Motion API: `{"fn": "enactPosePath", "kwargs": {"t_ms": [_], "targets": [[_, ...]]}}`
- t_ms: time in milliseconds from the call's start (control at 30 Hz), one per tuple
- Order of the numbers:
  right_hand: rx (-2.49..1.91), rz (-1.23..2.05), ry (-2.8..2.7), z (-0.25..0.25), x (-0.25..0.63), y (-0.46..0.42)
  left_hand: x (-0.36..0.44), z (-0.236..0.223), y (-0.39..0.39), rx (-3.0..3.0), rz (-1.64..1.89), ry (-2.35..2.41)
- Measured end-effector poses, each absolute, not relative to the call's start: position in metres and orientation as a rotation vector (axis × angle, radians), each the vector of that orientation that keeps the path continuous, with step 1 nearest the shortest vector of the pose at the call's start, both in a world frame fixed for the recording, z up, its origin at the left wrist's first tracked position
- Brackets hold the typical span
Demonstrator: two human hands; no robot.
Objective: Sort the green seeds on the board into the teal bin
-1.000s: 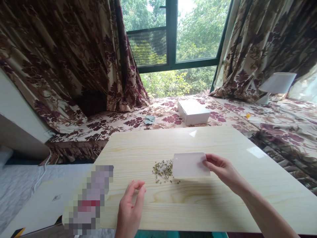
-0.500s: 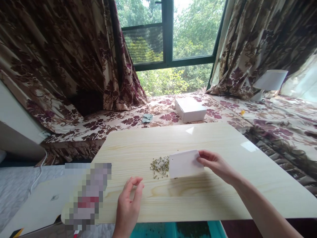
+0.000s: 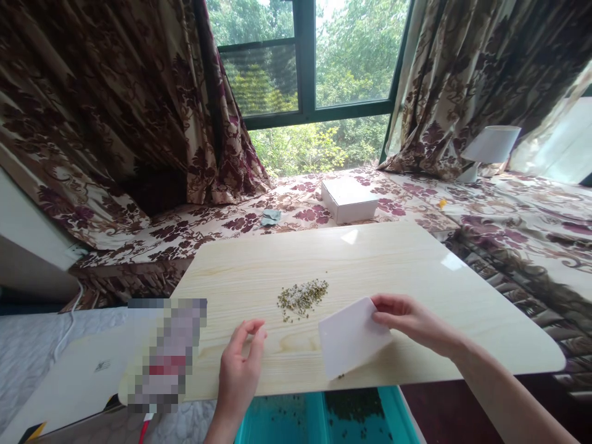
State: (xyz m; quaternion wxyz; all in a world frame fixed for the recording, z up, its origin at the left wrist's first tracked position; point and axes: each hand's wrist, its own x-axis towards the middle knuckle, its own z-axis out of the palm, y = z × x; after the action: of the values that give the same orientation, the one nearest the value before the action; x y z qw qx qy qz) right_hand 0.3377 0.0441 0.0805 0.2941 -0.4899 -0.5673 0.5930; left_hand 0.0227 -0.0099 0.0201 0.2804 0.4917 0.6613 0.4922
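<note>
My right hand (image 3: 402,314) pinches a white card (image 3: 351,336) by its upper right corner. The card is tilted, its lower edge near the front edge of the wood-grain table (image 3: 240,265). A few small dark grains (image 3: 341,375) lie at that lower edge. To the card's upper left is a pile of small greenish-brown grains mixed with white ones (image 3: 303,298). My left hand (image 3: 241,357) hovers by the front of the table, left of the pile, fingers loosely curled and thumb apart, holding nothing.
Below the table's front edge sits a teal container (image 3: 315,419) with two compartments; dark grains cover much of the right one, few the left. A blurred-out object (image 3: 171,357) lies at the table's left. Behind stand a white box (image 3: 350,200) and a lamp (image 3: 493,145).
My right hand has brought the card away from the pile, toward the table's front edge, and turned it at a slant. More of the pile shows. My left hand stays about where it was.
</note>
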Motion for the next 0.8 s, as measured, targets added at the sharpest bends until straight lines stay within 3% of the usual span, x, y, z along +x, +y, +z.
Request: {"fn": "enactPosePath", "kwargs": {"t_ms": [167,433,800], "targets": [[-1.309,1.617,-1.546,0.086,0.343,0.032,0.024,0.024,-0.011,1.340,1.324,1.751],[-1.347,1.167,-1.287,0.080,0.330,0.058,0.024,0.022,-0.009,1.307,1.354,1.757],[-1.286,1.230,-1.229,0.063,0.319,0.077,0.022,0.013,-0.010,1.294,1.327,1.739]]}}
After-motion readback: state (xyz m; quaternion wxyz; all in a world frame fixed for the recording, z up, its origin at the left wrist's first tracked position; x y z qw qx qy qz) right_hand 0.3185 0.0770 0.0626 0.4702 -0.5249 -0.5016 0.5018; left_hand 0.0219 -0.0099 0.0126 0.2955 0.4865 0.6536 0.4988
